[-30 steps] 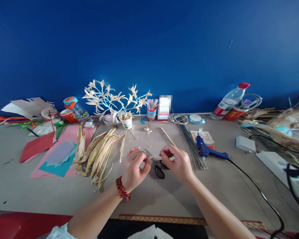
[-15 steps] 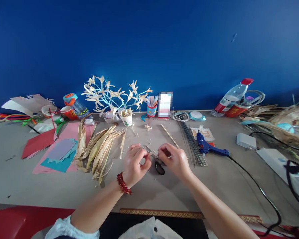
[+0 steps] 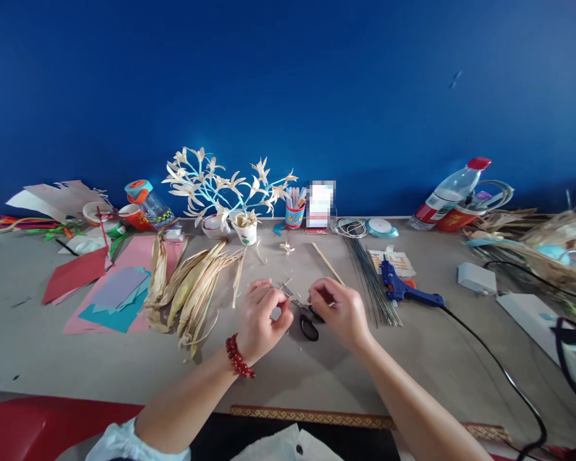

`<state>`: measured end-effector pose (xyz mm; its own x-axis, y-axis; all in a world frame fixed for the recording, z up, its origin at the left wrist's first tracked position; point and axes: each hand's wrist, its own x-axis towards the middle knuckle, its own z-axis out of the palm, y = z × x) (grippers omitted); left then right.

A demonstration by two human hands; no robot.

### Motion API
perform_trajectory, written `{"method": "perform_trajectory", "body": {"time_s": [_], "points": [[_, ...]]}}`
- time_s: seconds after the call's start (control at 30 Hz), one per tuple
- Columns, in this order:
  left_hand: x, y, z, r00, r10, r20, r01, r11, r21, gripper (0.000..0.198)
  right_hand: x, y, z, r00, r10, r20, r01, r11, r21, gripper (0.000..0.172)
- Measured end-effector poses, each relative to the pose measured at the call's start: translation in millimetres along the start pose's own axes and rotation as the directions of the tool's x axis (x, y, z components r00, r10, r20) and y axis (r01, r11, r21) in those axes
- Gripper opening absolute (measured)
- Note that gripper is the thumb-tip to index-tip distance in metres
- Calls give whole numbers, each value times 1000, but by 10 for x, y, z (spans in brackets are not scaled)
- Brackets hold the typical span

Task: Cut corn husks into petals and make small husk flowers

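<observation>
My left hand [image 3: 265, 318], with a red bead bracelet [image 3: 239, 357] at the wrist, is closed in a pinch above the table. A small pale piece seems to show by its fingertips, too small to name. Just to the right, my right hand [image 3: 342, 312] also has thumb and fingers pressed together; what they hold, if anything, is hidden. A pair of scissors [image 3: 310, 328] with black handles lies on the table between and below the hands, partly covered by them. Dried corn husks [image 3: 199, 275] lie left of my left hand.
Husk flowers in a white cup [image 3: 244, 232] stand at the back. On the right are a bundle of wires [image 3: 374, 282], a blue glue gun [image 3: 406, 289] with a black cord, and a bottle [image 3: 444, 195]. Coloured paper [image 3: 118, 288] lies left. A thin stick [image 3: 327, 262] lies beyond my right hand.
My right hand has drawn slightly to the right, widening the gap between the fingertips. My left hand keeps nearly the same pose. The whole view has shifted a little.
</observation>
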<state>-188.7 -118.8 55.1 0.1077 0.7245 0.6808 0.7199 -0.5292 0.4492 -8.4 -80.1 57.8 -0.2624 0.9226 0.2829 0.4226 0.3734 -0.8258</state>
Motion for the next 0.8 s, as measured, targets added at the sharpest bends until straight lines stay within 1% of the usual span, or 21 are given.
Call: {"method": "perform_trajectory", "body": {"time_s": [0.03,0.07,0.17,0.23,0.27,0.37,0.47,0.53,0.57,0.67,0.73,0.8], "points": [[3,-2,-5,1000,-5,-6,5,1000,5,17,8,1,-24,1000,7,-17,-7,1000,8,11],[4,-3,-8,1000,-7,-5,7,1000,9,17,10,-6,-35,1000,2,-9,-2,1000,31,10],[-1,6,-1,1000,3,13,-3,1000,13,17,-16,-69,15,993,-48,108,36,994,108,10],[-6,15,12,1000,13,20,-13,1000,15,17,-43,-106,85,988,-57,143,42,994,101,9],[-7,18,17,1000,15,21,-15,1000,19,17,-53,-113,115,989,-51,136,40,996,83,7],[0,17,19,1000,17,19,-17,999,28,17,-52,-79,130,993,-51,102,48,998,26,11],[18,3,-1,1000,12,-10,-11,999,33,17,-17,-18,41,999,-36,34,37,999,-31,10],[27,-3,-12,1000,2,-22,-1,999,38,17,1,-7,-16,1000,-27,-4,27,999,-24,9],[28,-3,-14,1000,-1,-19,1,999,39,17,3,-16,-27,999,-35,3,35,999,-2,8],[20,8,2,1000,13,17,-14,999,32,18,-17,-79,18,992,-89,89,86,995,44,8],[10,18,18,999,26,29,-27,999,30,18,-34,-117,71,989,-107,106,107,994,0,7],[3,24,28,999,30,28,-31,999,30,18,-38,-125,89,989,-118,86,124,990,-72,10]]}}
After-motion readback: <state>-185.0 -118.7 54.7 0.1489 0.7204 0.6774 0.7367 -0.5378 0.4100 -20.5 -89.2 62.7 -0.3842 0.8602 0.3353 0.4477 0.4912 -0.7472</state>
